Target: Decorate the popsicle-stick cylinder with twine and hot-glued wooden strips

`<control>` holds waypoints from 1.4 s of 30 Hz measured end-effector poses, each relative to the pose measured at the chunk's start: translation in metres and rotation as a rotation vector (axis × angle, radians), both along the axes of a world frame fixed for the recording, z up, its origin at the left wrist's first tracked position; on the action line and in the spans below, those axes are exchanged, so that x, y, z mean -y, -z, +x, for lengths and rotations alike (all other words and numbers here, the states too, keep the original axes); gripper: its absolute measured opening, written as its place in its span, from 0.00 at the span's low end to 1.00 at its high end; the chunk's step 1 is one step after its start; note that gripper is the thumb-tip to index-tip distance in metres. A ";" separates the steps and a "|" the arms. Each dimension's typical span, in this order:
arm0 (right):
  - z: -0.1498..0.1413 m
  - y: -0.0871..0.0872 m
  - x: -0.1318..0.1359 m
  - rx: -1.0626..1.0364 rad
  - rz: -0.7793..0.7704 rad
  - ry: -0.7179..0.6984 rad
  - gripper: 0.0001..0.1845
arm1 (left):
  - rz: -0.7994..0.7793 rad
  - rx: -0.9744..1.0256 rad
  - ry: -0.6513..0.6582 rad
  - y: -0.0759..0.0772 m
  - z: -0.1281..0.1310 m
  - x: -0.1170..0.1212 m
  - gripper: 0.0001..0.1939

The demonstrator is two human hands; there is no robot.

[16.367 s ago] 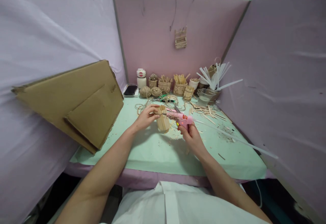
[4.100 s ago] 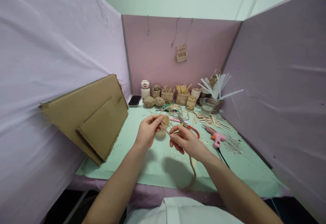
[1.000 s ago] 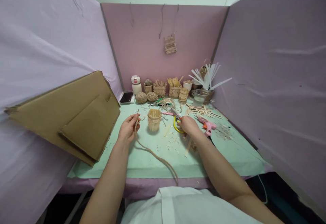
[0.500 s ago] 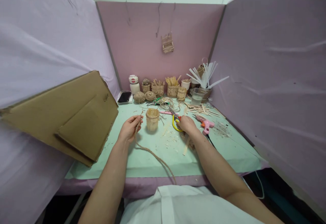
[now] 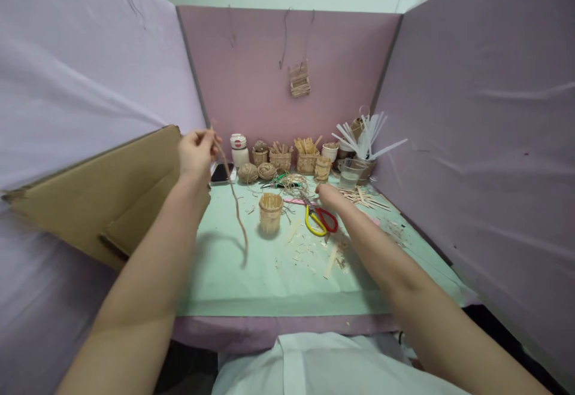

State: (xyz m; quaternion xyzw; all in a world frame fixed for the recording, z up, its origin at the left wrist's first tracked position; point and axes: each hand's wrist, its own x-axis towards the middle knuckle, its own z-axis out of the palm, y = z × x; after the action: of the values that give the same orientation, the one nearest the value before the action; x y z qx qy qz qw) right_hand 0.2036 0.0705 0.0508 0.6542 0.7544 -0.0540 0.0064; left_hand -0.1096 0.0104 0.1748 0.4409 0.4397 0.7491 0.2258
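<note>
My left hand is raised in front of the cardboard, fingers pinched on the end of a brown cord, which dangles over the table. A small cup-shaped basket of thin wooden strips stands upright on the green cloth, between my two hands. Just past the scissors with yellow and red handles, my right hand reaches low over the table. Its fingers are mostly hidden behind the hand, so whether they hold anything is unclear. The scissors lie on the cloth below my right wrist.
Balls of twine, a tangle of string and small baskets of sticks line the back. Thin wood strips lie at right, by a clear cup. Folded cardboard leans at left; a phone lies behind it.
My left hand has risen up and left, lifting the cord off the table. My right hand has moved from the scissors to just beyond them, leaving them on the cloth.
</note>
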 end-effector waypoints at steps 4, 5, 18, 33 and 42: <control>-0.009 0.003 -0.014 0.041 -0.058 -0.055 0.18 | 0.073 -0.315 -0.101 -0.032 -0.012 -0.028 0.06; -0.009 0.002 -0.015 0.046 -0.059 -0.060 0.19 | 0.014 -0.406 -0.069 -0.028 -0.015 -0.030 0.08; 0.014 -0.084 0.007 -0.265 0.518 0.074 0.15 | -0.200 -0.490 -0.115 0.072 0.000 0.006 0.09; -0.047 -0.029 0.105 -1.486 0.224 -0.044 0.13 | -0.198 0.046 0.021 0.111 0.017 0.067 0.11; -0.108 0.010 0.146 -1.724 -0.389 0.008 0.14 | -0.354 0.290 0.473 0.125 0.042 0.086 0.23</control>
State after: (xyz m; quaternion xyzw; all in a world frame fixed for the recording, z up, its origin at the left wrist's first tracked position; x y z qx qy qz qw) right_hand 0.0953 -0.0752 0.0411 0.3759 0.4721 -0.6558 -0.4537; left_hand -0.0672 -0.0760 0.0494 0.3734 0.4116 0.6430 0.5270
